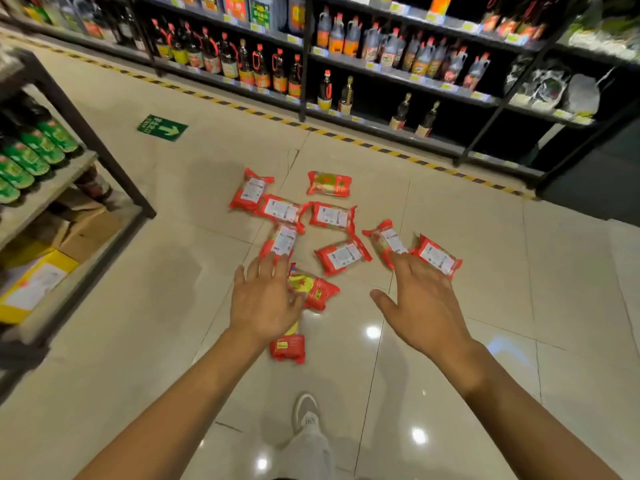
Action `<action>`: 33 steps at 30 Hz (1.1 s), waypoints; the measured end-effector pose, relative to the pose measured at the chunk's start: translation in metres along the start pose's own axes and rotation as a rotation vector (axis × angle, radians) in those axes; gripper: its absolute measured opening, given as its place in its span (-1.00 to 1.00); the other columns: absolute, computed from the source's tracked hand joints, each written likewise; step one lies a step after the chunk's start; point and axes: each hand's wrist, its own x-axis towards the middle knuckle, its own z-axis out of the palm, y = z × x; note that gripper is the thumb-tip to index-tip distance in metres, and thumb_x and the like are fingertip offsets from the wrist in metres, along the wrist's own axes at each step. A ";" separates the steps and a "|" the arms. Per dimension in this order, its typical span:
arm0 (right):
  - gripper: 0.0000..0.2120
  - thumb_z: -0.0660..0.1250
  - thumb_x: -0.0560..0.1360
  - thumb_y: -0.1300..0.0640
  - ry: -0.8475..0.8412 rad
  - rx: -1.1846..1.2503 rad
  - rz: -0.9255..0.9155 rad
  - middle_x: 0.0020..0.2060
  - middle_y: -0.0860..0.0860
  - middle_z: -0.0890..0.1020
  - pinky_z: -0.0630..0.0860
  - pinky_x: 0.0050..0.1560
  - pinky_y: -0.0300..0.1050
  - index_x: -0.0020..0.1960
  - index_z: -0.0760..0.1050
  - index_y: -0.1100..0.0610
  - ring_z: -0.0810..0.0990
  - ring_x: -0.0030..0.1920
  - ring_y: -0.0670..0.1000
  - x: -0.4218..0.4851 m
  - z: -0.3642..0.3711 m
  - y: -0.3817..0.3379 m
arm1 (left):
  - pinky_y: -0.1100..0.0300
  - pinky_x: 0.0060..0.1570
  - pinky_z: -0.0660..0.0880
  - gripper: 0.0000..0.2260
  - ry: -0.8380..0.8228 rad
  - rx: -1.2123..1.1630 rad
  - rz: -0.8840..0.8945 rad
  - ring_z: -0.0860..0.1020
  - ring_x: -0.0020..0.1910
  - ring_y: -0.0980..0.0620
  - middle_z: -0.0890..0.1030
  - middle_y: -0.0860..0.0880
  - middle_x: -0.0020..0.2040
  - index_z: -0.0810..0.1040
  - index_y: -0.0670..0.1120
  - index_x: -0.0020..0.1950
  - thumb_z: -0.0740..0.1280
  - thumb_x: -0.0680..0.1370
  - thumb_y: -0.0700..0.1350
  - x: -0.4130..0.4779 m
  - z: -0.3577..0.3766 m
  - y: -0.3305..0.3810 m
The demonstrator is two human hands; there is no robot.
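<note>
Packets (332,216) lie scattered on floor (156,289) ahead; left hand (266,299) & right hand (422,303) both spread, empty (over nearest pkts), so prob. best sweep inward w/ flat palms, then stack

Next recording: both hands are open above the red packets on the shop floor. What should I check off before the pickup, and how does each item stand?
1. Left hand free: ok, fingers spread, nothing held.
2. Right hand free: ok, open and empty.
3. Left hand's target: ok, the yellow-fronted packet lies right beside its fingers; whether they touch, cannot tell.
4. Right hand's target: cannot tell, its fingertips point between the slanted packet and the far-right packet.
5. Packets apart enough for a clean grip: not ok, the middle cluster touches or overlaps.
6. Shoe off the packets: ok, it stands on bare floor.
</note>
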 end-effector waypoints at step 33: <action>-0.35 0.34 0.55 -0.18 -0.634 -0.022 -0.234 0.33 0.21 0.51 0.41 0.26 0.13 0.49 0.30 0.15 0.48 0.32 0.28 0.459 0.560 0.075 | -0.14 0.44 0.28 -0.28 -0.486 -0.128 -0.636 0.37 0.49 -0.21 0.37 -0.13 0.54 0.18 -0.11 0.60 0.30 0.59 0.26 0.298 0.513 -0.111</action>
